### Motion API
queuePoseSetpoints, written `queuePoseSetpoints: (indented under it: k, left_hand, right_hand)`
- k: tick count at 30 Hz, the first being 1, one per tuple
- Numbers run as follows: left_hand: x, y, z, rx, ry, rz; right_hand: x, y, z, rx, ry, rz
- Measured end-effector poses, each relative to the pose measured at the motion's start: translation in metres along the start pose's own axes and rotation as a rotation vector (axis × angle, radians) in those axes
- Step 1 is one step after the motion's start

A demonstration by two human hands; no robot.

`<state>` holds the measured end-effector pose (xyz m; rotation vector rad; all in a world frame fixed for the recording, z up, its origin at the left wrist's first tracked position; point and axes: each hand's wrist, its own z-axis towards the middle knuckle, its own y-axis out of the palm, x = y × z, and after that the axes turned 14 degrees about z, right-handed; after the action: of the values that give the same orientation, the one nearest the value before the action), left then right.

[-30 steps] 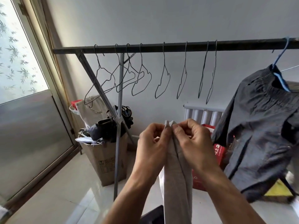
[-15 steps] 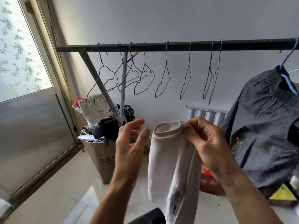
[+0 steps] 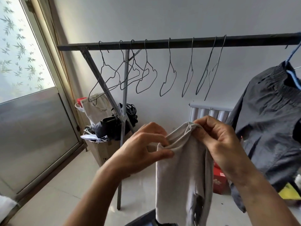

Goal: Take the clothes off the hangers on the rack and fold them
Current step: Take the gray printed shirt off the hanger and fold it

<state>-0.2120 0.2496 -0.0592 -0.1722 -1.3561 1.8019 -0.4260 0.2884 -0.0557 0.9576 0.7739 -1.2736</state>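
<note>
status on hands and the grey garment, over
left hand and right hand pinch garment at its top edge. dark shirt on blue hanger at rack right end. nothing in the way.

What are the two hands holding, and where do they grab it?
Both hold a light grey garment by its top edge: the left hand pinches one end, the right hand pinches the other.

Rack bar (image 3: pixel 179 44) carries wire hangers (image 3: pixel 169 54) and a dark garment (image 3: pixel 268 111), possibly trousers.
</note>
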Motion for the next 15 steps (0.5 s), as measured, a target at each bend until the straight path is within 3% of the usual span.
queuePoseSetpoints:
  k: [3, 7, 10, 12, 15]
  left_hand:
    - [0.001, -0.027, 0.008, -0.005, 0.021, 0.049]
    - [0.003, -0.041, 0.02, -0.044, -0.079, -0.124]
    - [0.002, -0.032, 0.028, 0.093, -0.145, -0.261]
    - [0.01, -0.026, 0.034, 0.105, -0.103, -0.144]
    - [0.027, -0.019, 0.048, -0.019, -0.045, 0.01]
  right_hand:
    - [-0.005, -0.006, 0.0, -0.016, 0.037, -0.118]
    - [-0.009, -0.007, 0.001, 0.002, 0.075, -0.137]
    - [-0.01, 0.001, 0.004, -0.011, 0.067, -0.077]
    - [-0.01, 0.005, 0.006, -0.053, 0.074, -0.078]
    - [-0.009, 0.01, 0.01, -0.113, 0.077, -0.064]
